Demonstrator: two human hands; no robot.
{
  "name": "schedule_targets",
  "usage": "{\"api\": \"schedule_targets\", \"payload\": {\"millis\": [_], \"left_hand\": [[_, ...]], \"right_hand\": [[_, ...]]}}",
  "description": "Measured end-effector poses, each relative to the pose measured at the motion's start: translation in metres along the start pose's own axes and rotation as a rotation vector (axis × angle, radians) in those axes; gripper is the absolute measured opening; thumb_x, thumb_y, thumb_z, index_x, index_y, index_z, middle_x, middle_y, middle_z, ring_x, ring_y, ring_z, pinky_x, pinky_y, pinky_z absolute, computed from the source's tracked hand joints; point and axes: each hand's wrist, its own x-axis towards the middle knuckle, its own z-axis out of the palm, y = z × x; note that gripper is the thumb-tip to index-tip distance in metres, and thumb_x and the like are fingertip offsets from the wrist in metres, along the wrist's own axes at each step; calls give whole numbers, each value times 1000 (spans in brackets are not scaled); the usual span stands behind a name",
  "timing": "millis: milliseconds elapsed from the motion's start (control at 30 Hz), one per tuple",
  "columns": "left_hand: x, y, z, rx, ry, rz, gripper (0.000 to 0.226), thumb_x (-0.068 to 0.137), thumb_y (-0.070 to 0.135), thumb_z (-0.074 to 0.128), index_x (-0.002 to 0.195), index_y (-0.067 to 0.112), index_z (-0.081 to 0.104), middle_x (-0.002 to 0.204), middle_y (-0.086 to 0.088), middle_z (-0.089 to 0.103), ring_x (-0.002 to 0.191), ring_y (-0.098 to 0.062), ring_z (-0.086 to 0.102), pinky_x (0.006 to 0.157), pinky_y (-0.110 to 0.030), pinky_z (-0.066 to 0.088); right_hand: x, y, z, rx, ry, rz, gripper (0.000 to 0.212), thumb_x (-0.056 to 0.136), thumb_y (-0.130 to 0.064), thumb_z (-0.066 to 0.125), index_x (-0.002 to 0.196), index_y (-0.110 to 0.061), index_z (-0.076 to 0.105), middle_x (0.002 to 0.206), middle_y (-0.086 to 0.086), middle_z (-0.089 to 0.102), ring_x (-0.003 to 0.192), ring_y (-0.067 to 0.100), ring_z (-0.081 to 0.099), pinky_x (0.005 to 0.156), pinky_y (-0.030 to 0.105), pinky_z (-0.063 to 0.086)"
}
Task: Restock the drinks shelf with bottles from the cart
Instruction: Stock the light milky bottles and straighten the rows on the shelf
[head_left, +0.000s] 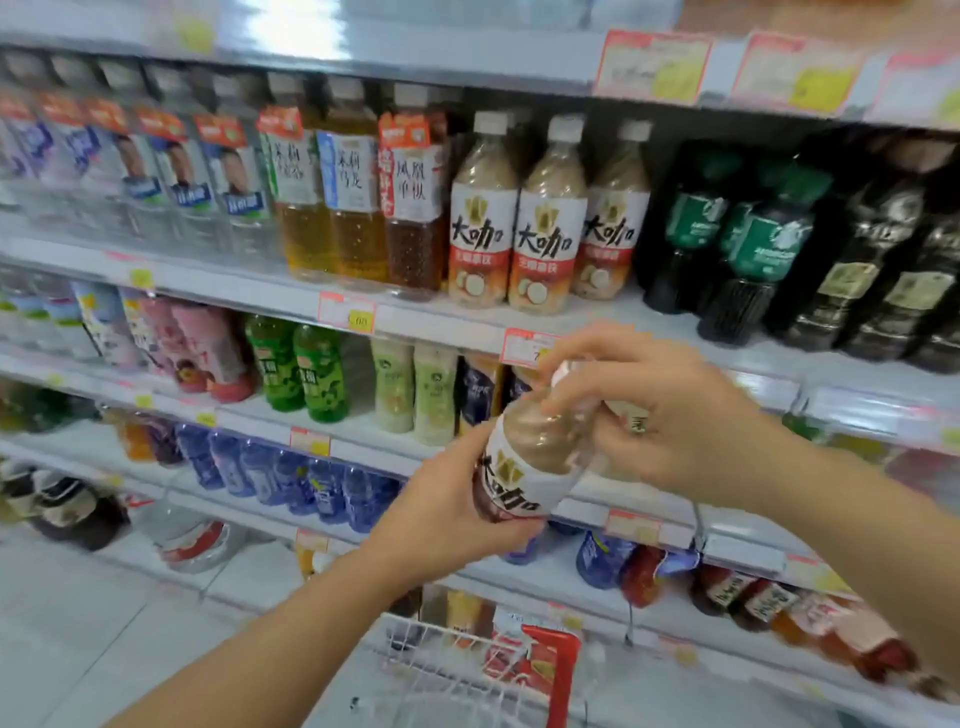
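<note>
Left-hand fingers (511, 527) were wrapped round the base of a beige milk-coffee plastic bottle with white label (524, 467); right hand (654, 415) was clamped on its white cap end. Bottle tilted in mid-air, below the white metal shelf (467, 317) where three matching bottles (545, 218) stood. Judged: not yet placed. White wire cart (447, 660) was cropped; contents blurred, remaining stock unclear.

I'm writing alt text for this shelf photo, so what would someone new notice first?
First, the two hands in the centre holding a tilted milk-coffee bottle: the left hand wraps its lower body, the right hand takes the cap end. Next, three matching bottles standing upright on the shelf just above. At the bottom edge sits a white wire cart with a red handle.
</note>
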Motion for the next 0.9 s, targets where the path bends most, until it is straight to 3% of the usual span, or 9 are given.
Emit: {"api": "schedule_targets", "payload": {"millis": [100, 200, 267, 333, 400, 533, 700, 900], "left_hand": [[24, 31, 5, -9, 71, 91, 72, 67, 30, 82, 126, 46, 43, 114, 26, 60, 106, 7, 56, 88, -24, 50], [51, 57, 11, -47, 167, 139, 67, 66, 28, 82, 119, 45, 45, 112, 22, 62, 105, 3, 59, 88, -26, 51], [71, 72, 19, -80, 243, 175, 67, 67, 25, 82, 119, 45, 43, 110, 24, 61, 102, 9, 57, 81, -10, 47], [91, 85, 29, -127, 303, 208, 68, 70, 21, 81, 120, 45, 41, 112, 25, 58, 102, 14, 54, 78, -4, 44], [110, 91, 39, -161, 349, 219, 67, 71, 19, 79, 119, 46, 41, 114, 23, 58, 103, 12, 54, 81, -7, 46], [143, 94, 48, -189, 422, 197, 70, 69, 17, 80, 111, 53, 37, 109, 32, 53, 99, 20, 50, 75, 2, 40], [176, 94, 48, -195, 464, 162, 70, 66, 18, 81, 117, 45, 40, 111, 26, 55, 102, 13, 51, 79, -6, 40], [197, 78, 55, -81, 445, 116, 61, 70, 28, 78, 122, 30, 47, 118, 13, 57, 110, -2, 53, 91, -20, 45]], "right_hand": [[-17, 7, -30, 4, 222, 85, 44, 81, -4, 57, 119, -26, 55, 117, -10, 53, 98, 9, 57, 83, 16, 46], [-34, 22, -46, 89, 381, 317, 49, 84, -9, 63, 122, -36, 47, 110, -19, 55, 93, 3, 58, 83, 11, 46], [-37, 37, -48, 171, 329, 495, 49, 85, -13, 63, 122, -39, 45, 116, -18, 55, 101, 2, 57, 85, 19, 50], [-31, 50, -42, 220, 203, 603, 55, 85, -14, 62, 131, -35, 40, 122, -16, 49, 111, 7, 52, 91, 27, 49], [-20, 60, -35, 281, 162, 619, 64, 84, -14, 62, 137, -32, 33, 124, -18, 44, 114, 7, 49, 92, 25, 47], [3, 81, -26, 305, 284, 619, 69, 82, -17, 66, 140, -27, 30, 124, -15, 49, 111, 4, 50, 89, 18, 40], [29, 115, -24, 202, 333, 600, 70, 80, -14, 65, 140, -25, 31, 131, -5, 53, 119, 10, 51, 100, 26, 41], [35, 142, -17, 191, 277, 666, 71, 80, -16, 66, 140, -23, 30, 126, -1, 57, 114, 15, 56, 88, 21, 42]]}}
